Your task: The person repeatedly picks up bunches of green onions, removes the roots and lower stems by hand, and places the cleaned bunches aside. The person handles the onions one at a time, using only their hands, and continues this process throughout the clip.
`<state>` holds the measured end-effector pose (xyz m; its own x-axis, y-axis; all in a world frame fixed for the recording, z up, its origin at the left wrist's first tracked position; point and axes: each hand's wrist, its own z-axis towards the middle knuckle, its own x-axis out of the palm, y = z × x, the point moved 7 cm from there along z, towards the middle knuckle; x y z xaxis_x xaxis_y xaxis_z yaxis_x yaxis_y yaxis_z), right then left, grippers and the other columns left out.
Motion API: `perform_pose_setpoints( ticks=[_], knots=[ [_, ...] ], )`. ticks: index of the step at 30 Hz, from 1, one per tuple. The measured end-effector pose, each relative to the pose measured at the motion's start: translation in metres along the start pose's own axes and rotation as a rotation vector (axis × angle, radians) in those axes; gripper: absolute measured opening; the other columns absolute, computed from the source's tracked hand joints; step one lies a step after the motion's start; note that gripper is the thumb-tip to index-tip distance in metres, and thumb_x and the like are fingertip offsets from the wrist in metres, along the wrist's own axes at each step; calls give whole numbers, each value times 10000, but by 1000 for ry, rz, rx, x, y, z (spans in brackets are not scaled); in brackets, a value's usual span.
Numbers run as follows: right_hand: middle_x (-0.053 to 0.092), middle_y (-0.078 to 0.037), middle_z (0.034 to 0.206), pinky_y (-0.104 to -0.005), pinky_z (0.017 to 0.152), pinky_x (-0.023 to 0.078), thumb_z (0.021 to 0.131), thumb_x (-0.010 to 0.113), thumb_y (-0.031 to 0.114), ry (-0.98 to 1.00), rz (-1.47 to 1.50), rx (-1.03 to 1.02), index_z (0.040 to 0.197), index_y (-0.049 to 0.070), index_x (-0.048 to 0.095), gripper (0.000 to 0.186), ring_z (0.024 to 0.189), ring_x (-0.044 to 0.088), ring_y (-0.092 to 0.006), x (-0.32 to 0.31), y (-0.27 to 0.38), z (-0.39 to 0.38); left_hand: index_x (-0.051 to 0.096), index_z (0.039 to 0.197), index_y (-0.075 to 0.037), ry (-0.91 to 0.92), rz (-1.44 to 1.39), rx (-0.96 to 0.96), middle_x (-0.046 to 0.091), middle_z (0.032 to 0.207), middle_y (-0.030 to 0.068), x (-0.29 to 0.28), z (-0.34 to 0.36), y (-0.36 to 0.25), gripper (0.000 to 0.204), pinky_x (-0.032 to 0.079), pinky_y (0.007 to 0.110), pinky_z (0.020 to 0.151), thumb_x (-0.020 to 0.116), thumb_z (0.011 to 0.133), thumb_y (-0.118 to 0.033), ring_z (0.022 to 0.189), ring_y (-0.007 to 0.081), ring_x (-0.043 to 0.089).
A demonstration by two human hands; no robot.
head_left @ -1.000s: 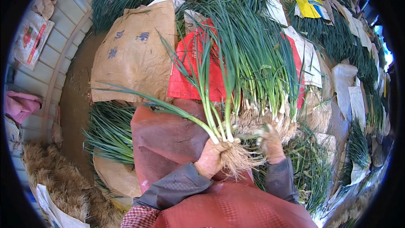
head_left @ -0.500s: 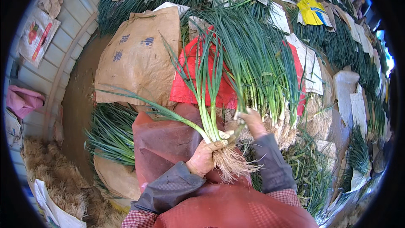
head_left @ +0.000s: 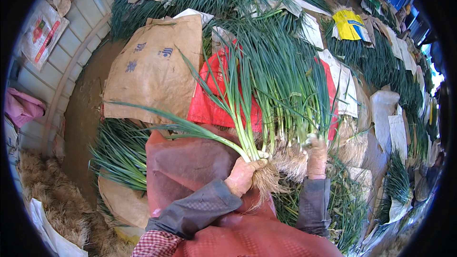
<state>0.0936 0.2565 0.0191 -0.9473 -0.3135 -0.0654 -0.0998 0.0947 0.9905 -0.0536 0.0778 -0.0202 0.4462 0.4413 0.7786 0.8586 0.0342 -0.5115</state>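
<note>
grip, left hand [head_left: 245,175]: fingers and thumb are wrapped around the lower stems of a bunch of green onions [head_left: 243,135], just above its roots [head_left: 267,178]. grip, right hand [head_left: 316,158]: fingers are bent at the root end of the onion pile [head_left: 290,81]; blur prevents reading how far apart they are, or whether they have hold of a stalk.

head view, containers: a brown sack [head_left: 152,66] lies spread flat to the left of the bunch. red sacking [head_left: 204,112] lies under the onion pile and shows at both sides of it. a white sack [head_left: 342,83] runs along the right side of the pile. a yellow sack [head_left: 350,25] rests on onion rows [head_left: 381,62] farther right. contents of the sacks cannot be determined.

head view, bunch location: held above the reddish apron [head_left: 183,162], near the pile and to its left. roots hang to the right of the left hand; leaves fan forward, one long leaf extending left.

head view, hand pose: the left sleeve [head_left: 200,209] slants up and to the right, back of the hand upward. the right sleeve [head_left: 314,204] stands nearly vertical, its hand slightly farther forward than the left; loose leaves [head_left: 346,209] lie beside it on the right
</note>
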Motion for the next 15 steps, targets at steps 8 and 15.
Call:
perform_pose_setpoints(
  ticks=[8, 15],
  knots=[
    [572, -115, 889, -377, 815, 499, 822, 634, 329, 61, -351, 155, 981, 57, 544, 328, 915, 575, -244, 51, -7, 20, 561, 1079, 56, -18, -31, -2, 634, 994, 126, 4, -9, -4, 251, 516, 337, 805, 543, 834, 4, 878, 218, 621],
    [619, -60, 906, -292, 725, 467, 934, 472, 163, -16, -102, -81, 1003, 78, 604, 172, 826, 574, -176, 0, -61, 59, 521, 1176, 39, 145, -323, -138, 631, 1009, 151, 9, -54, -14, 347, 533, 411, 815, 562, 864, -108, 924, 262, 633]
  ],
)
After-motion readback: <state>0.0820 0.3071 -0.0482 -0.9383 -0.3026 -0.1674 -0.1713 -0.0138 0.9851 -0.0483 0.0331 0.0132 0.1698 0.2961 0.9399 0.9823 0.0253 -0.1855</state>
